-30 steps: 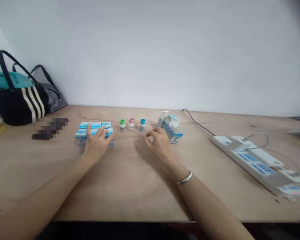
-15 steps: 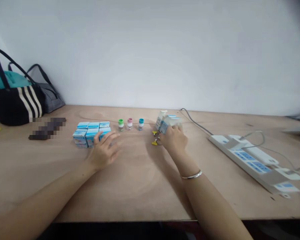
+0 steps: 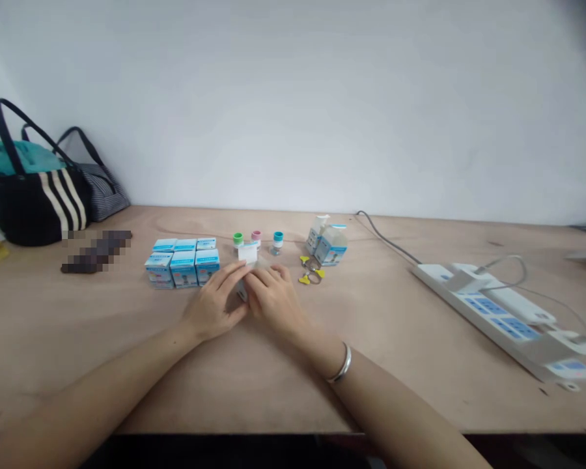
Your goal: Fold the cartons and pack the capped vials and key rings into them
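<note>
My left hand (image 3: 215,303) and my right hand (image 3: 273,296) meet at the table's middle, both closed around a small white carton (image 3: 247,255) whose open flap sticks up between the fingers. Just left of them stands a block of several closed blue-and-white cartons (image 3: 183,262). Behind my hands three small vials stand in a row: a green-capped vial (image 3: 237,240), a pink-capped vial (image 3: 256,237) and a blue-capped vial (image 3: 278,241). To the right, open cartons (image 3: 328,242) stand beside small yellow-handled scissors (image 3: 310,270).
A white power strip (image 3: 498,319) with plugs and cables lies at the right. A black striped bag (image 3: 34,189) and a grey bag (image 3: 100,185) rest against the wall at the far left, with a dark blurred object (image 3: 95,251) in front of them.
My right hand came back from the open cartons at the right, bringing one carton to the middle. My left hand left the block of cartons and joined it there.
</note>
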Motion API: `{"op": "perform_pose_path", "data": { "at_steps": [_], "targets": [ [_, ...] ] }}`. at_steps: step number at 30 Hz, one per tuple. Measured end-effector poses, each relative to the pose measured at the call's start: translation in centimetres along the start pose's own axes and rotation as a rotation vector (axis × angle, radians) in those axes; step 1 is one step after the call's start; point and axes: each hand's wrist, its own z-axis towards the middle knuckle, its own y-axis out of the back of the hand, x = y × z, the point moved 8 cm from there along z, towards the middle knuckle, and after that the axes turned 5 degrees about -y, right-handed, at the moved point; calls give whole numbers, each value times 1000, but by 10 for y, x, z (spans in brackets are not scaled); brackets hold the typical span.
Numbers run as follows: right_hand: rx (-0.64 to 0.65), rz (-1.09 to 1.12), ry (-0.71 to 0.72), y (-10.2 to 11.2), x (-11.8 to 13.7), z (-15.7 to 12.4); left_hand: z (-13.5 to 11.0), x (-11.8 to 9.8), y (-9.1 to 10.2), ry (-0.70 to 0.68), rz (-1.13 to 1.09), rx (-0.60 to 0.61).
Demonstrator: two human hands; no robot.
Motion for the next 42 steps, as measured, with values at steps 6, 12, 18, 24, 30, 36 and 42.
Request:
{"op": "perform_pose_path", "data": {
  "at_steps": [6,12,18,24,30,36,42],
  "targets": [
    [51,228,58,0,-1,-1,4,8,-3,52,1,3],
    [-79,604,-57,5,-16,-3,4,18,1,42,-14,-33],
    [-214,489,-499,-9,-93,6,4,18,2,38,-50,-74],
    [-61,199,-518,-31,-146,37,4,7,-2,0,-88,-30],
    [-2,58,-575,-34,-150,38,-1,10,3,43,-123,-110],
    [-407,281,-346,47,-96,20,-8,20,-6,120,-224,-96],
    [-173,448,-37,65,-30,13,-15,31,-15,176,-316,-125]
  ]
}}
